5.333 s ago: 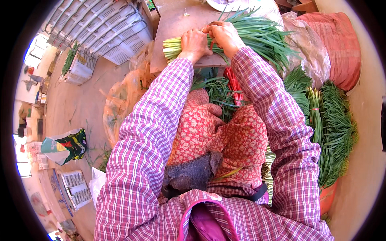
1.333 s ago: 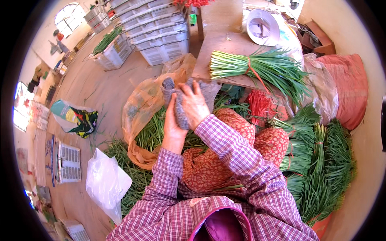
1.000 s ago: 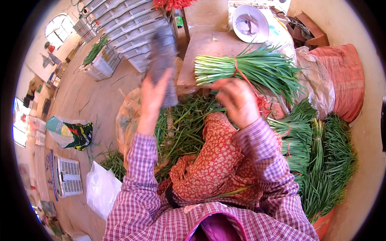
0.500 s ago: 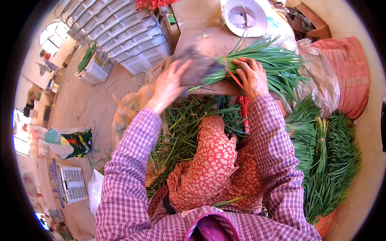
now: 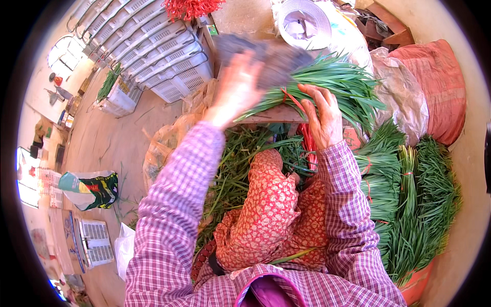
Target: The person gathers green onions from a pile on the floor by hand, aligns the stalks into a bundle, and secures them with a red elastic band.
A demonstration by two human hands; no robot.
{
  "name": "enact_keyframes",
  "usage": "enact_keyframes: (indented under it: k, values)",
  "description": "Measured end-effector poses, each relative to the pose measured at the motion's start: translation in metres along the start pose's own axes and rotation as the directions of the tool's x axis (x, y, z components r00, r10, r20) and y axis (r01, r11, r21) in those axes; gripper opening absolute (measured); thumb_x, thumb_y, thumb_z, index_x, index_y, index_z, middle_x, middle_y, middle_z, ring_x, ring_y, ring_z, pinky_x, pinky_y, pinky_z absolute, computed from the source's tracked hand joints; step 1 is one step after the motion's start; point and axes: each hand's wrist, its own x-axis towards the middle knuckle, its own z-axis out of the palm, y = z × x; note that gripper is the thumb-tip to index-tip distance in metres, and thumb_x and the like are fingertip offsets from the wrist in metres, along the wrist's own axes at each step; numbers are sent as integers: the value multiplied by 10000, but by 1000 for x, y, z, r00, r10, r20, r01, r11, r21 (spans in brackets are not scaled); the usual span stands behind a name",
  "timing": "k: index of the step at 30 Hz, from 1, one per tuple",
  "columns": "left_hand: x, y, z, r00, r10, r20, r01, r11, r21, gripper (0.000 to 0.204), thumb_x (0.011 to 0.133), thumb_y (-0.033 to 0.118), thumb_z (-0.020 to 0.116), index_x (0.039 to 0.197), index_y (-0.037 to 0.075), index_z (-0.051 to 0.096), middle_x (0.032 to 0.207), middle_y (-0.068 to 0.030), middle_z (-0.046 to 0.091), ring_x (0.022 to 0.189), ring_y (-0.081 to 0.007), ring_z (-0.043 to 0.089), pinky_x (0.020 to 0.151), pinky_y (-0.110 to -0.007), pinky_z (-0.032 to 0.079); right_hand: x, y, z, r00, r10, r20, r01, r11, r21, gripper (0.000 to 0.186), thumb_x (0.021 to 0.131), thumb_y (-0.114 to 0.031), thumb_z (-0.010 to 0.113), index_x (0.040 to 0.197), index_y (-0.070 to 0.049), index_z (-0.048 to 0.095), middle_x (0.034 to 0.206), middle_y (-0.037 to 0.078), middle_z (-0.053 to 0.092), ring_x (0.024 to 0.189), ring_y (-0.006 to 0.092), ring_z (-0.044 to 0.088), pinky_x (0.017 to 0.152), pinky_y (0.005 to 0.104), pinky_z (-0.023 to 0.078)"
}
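Note:
A bundle of garlic chives lies on the low wooden table, bound by a red tie. My left hand, smeared by motion, grips a dark grey cloth that is blurred above the bundle's stem end and partly hides it. At the bundle's near side is my right hand, its fingers bent and apart, the fingertips by the leaves just right of the tie. I cannot tell whether they press on the leaves.
Tied chive bundles and loose chives lie at my right. Loose leaves heap below the table, near my knees. Beyond stand a sun hat, red ties and stacked white crates. A red sack sits far right.
My left hand has swung right and up with the cloth, across the stem end. My right hand has drawn slightly back toward me, off the top of the bundle.

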Motion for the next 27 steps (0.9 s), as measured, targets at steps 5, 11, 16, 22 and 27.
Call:
enact_keyframes:
  k: [5, 11, 16, 22, 27]
  values:
    - [-21, 18, 29, 986, 63, 152, -70, 997, 40, 862, 732, 69, 670, 1502, 179, 297, 1507, -138, 336, 1380, -388, 315, 1117, -559, 281, -24, 4, -9, 983, 121, 140, -126, 992, 25, 301, 897, -165, 615, 1192, -105, 639, 1058, 112, 630, 984, 315, 567, 881, 410, 458]
    - [-95, -26, -11, 989, -87, 121, 95, 994, -62, 828, 694, -112, 514, 1465, 143, 358, 1468, -162, 381, 1327, -371, 402, 1105, -486, 344, -43, 0, -1, 859, 292, 420, -456, 809, 370, 280, 951, -206, 559, 1114, -7, 670, 948, 163, 713, 886, 246, 693, 818, 348, 532]
    - [-181, -86, -38, 940, -309, 146, 322, 944, -77, 551, 834, 35, 554, 1375, 54, 453, 1280, -185, 567, 1162, -334, 571, 958, -383, 458, -56, -45, 28, 627, 182, 758, -601, 731, 322, 558, 943, -415, 571, 1280, 28, 545, 1165, 235, 643, 1111, 280, 621, 977, 375, 468]
    - [-129, 59, -115, 940, -32, 340, 169, 909, -380, 815, 718, 239, 795, 1402, 21, 409, 1301, -245, 518, 1245, -396, 492, 1035, -435, 423, -62, -91, 49, 643, 204, 738, -762, 64, 645, 698, 927, -331, 651, 1449, -1, 326, 1355, 123, 526, 1220, 215, 512, 1079, 352, 371]
    - [-39, 57, -156, 723, 25, 691, 600, 473, -645, 952, 664, 441, 848, 1393, -13, 438, 1311, -279, 507, 1267, -372, 490, 1055, -391, 413, -64, -50, 15, 620, 610, 494, -328, -371, 869, 501, 902, -240, 673, 1305, -6, 490, 1255, 92, 585, 1138, 253, 581, 1021, 417, 457]
